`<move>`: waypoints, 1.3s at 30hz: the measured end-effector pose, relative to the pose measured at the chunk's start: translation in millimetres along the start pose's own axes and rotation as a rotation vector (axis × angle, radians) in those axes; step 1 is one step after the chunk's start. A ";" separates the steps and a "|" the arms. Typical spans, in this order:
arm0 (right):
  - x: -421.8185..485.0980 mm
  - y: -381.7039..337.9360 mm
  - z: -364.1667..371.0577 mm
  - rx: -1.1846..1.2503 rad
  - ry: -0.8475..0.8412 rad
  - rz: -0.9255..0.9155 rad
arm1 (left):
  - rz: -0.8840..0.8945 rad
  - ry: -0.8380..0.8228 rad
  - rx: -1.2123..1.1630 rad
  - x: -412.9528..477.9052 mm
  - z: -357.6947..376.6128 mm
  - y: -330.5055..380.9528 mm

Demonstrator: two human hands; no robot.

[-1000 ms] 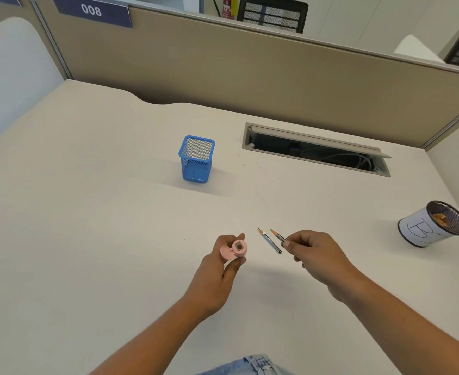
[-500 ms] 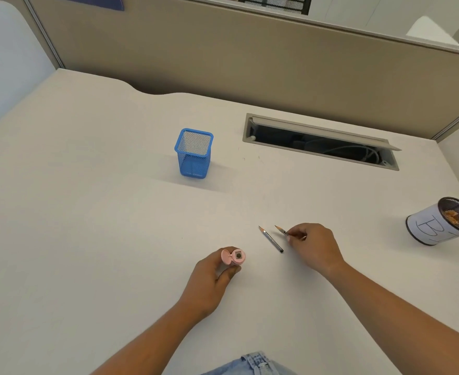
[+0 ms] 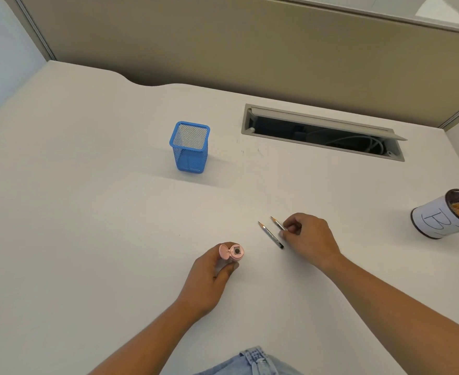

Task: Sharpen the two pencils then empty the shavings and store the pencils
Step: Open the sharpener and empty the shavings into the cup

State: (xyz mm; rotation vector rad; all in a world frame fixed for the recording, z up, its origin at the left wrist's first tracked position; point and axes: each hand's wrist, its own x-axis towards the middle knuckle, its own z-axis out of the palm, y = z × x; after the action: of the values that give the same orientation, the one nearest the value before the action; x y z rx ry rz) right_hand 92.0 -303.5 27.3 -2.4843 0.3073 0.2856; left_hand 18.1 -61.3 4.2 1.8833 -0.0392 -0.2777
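Observation:
A pink pencil sharpener point(image 3: 233, 251) with its lid flipped open sits in my left hand point(image 3: 212, 274), held just above the white desk. One short dark pencil point(image 3: 271, 235) lies flat on the desk, its sharpened tip pointing away from me. Just to its right, my right hand point(image 3: 308, 239) pinches a second pencil point(image 3: 278, 223) low against the desk; only its pointed front part shows beyond my fingers. A blue mesh pencil holder point(image 3: 190, 146) stands upright farther back on the left. A black mesh cup wrapped in white paper point(image 3: 445, 215) at the far right has shavings inside.
An open cable tray slot point(image 3: 323, 132) with wires is set into the desk at the back. A beige partition wall point(image 3: 250, 44) runs behind the desk. The desk's front edge and my jeans point(image 3: 252, 362) are at the bottom.
My right hand has lowered with its pencil down to the desk beside the lying pencil. My left hand has stayed put with the sharpener. The view has tilted downward.

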 end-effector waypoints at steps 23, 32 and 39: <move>-132.1 -82.8 -4.7 0.203 -0.002 -0.305 | 0.265 0.088 0.235 -31.5 1.9 39.2; -137.1 -86.8 -16.3 0.785 -0.300 0.057 | 0.240 0.067 0.155 -41.7 -8.6 46.8; -136.0 -88.4 -12.3 1.023 -0.364 0.190 | 0.245 0.030 0.127 -42.6 -12.7 49.9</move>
State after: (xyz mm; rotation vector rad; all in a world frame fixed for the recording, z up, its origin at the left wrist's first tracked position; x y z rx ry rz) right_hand -10.4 -220.7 122.7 -1.3710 0.4040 0.4973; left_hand -15.0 -58.7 62.2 1.9850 -0.2704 -0.0802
